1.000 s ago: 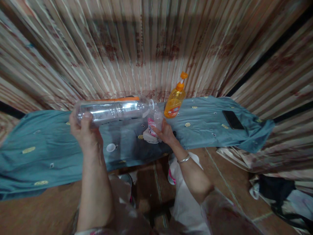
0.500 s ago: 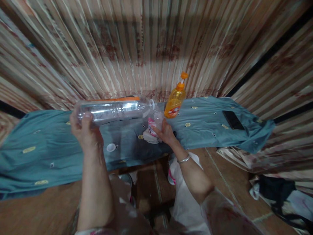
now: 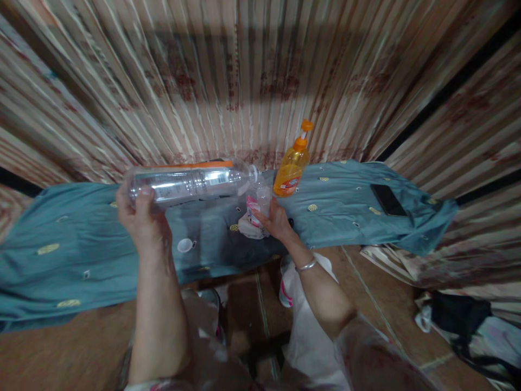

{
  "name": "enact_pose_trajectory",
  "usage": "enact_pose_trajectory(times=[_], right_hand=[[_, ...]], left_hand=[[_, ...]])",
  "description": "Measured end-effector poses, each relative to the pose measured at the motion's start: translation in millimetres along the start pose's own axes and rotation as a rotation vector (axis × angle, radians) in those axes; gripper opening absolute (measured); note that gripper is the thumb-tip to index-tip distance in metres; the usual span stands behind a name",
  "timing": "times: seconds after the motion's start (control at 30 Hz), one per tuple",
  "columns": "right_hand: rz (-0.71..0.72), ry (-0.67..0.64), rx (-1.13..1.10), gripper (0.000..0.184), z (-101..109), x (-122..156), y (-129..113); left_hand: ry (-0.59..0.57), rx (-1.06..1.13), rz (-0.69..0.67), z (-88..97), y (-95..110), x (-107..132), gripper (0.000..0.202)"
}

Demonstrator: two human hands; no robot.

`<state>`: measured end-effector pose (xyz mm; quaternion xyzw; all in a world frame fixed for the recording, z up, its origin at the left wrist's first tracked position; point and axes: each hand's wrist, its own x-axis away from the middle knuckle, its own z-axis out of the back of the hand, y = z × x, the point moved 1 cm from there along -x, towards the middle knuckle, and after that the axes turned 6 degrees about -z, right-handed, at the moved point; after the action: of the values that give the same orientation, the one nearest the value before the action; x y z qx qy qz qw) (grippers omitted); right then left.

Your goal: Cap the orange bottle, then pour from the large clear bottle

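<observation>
A large clear plastic bottle (image 3: 191,183) with an orange-edged label lies almost level in the air, its mouth pointing right. My left hand (image 3: 144,214) is wrapped round its base. The bottle's mouth is at the top of a smaller clear bottle (image 3: 264,195) with a pink label, which stands upright. My right hand (image 3: 277,220) grips this small bottle from the right side. A crumpled pale cloth or bag (image 3: 252,227) sits around its lower part. Whether any liquid passes between the two bottles I cannot tell.
An orange pump bottle of liquid soap (image 3: 290,171) stands just behind my right hand. A white cap (image 3: 184,245) lies on the teal cloth-covered bench (image 3: 101,239). A black phone (image 3: 388,200) rests at the right. Striped curtains (image 3: 260,70) hang close behind.
</observation>
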<state>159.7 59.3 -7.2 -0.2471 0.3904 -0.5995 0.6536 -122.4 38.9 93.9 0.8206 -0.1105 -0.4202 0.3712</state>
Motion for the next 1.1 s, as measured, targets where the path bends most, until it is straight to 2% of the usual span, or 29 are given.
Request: enact_pose_trajectory(times=[0.23,0.43,0.63,0.87,1.0,1.1], right_hand=[[0.0,-0.004,-0.005,0.065,1.0,0.6,-1.6],[0.013,0.014,-0.02,0.063,0.8,0.3,-0.6],[-0.005,-0.002,-0.017,0.064,1.5,0.2,-1.3],[0.036,0.008,-0.038,0.063,0.4,-0.8,4.1],[0.02,0.016,-0.018,0.067,-0.5,-0.7,3.8],[0.023,0.014,0.004,0.066,0.1,-0.4,1.3]], left_hand=[[0.016,-0.02,0.001,-0.3,2.8,0.4,0.048],[-0.08,-0.119,-0.035,5.1,2.6,0.5,0.03],[-0.071,-0.106,-0.08,5.8,-1.7,-0.1,0.037],[-0.047,-0.079,-0.06,5.6,0.0,-0.1,0.032],[-0.098,-0.096,-0.068,5.3,0.5,-0.2,0.023],[-0.04,-0.043,-0.044,3.4,1.4,0.6,0.031]])
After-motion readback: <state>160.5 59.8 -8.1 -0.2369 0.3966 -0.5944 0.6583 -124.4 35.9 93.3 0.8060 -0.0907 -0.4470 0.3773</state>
